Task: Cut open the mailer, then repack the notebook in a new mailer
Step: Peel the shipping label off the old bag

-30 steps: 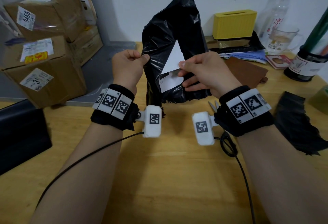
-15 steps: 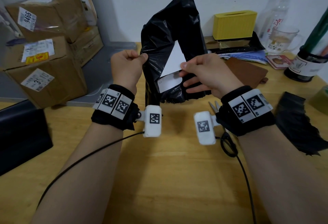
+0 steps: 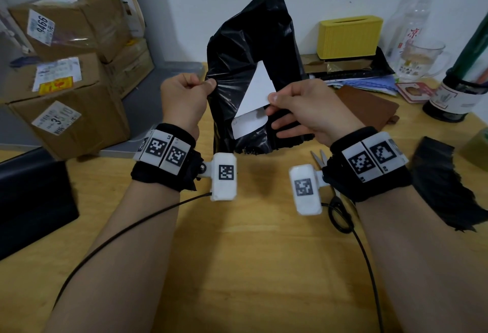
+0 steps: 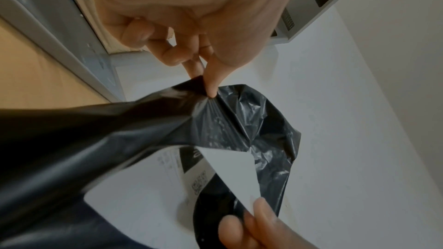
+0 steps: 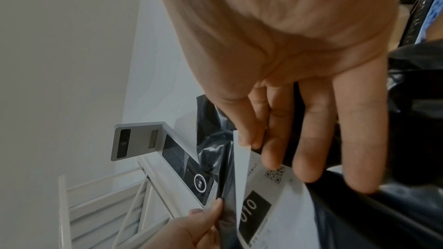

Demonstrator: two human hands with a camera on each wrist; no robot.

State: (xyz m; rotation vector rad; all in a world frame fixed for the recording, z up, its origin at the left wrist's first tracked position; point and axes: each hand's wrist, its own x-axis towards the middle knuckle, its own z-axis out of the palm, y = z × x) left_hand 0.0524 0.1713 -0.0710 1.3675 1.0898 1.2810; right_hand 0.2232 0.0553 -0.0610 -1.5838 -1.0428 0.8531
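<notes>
I hold a black plastic mailer [image 3: 250, 42] upright above the wooden table [image 3: 250, 266]. My left hand [image 3: 208, 85] pinches its left edge between thumb and forefinger, which the left wrist view shows close up at the mailer [image 4: 120, 130]. My right hand [image 3: 273, 99] pinches the peeled-up corner of the white shipping label [image 3: 254, 92] stuck on the mailer's front, its other fingers behind the plastic. The right wrist view shows the label [image 5: 275, 205] partly lifted, with "010" printed on it. A brown notebook [image 3: 367, 111] lies on the table behind my right hand.
Scissors [image 3: 318, 158] lie under my right wrist. A torn piece of black plastic [image 3: 443, 182] lies at the right. Cardboard boxes [image 3: 66, 111] are stacked at the left, with a black case [image 3: 31, 200] in front. A yellow box [image 3: 350, 37], a glass mug [image 3: 420, 60] and a dark bottle [image 3: 459, 95] line the back.
My right hand has pulled the label corner further up and off the mailer, so the white folded flap is larger. My left hand keeps its pinch in place.
</notes>
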